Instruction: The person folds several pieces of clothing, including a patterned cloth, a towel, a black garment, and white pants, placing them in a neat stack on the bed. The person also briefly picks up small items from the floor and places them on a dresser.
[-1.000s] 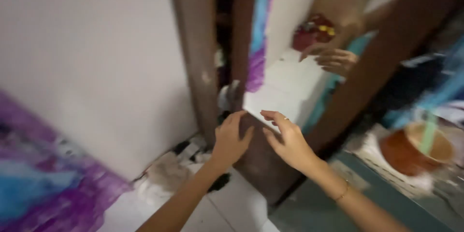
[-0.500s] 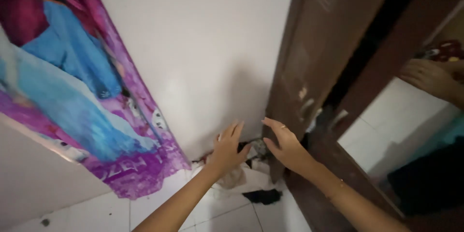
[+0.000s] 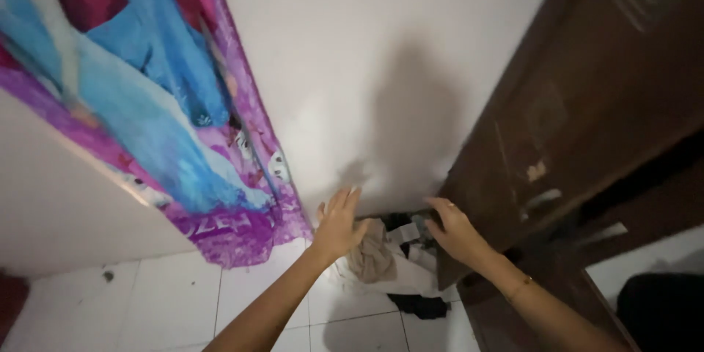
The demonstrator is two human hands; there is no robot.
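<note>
Both my hands reach down to a small heap of clothes (image 3: 389, 264) lying on the white tiled floor against a white wall. My left hand (image 3: 339, 221) hovers over the heap's left edge with its fingers spread, holding nothing. My right hand (image 3: 455, 231) rests on the right side of the heap, fingers curled over dark and white cloth, beside the edge of a brown wooden door (image 3: 579, 125). A beige piece and a dark piece (image 3: 419, 306) lie in the heap.
A purple and blue printed curtain (image 3: 154, 125) hangs at the left, its hem near the floor. The white wall (image 3: 381, 66) stands straight ahead. The wooden door and its frame fill the right side.
The view has swung down and left from the doorway to the floor by the wall. Both hands have dropped lower onto the heap of clothes, and another person's hand at the right is gone from view.
</note>
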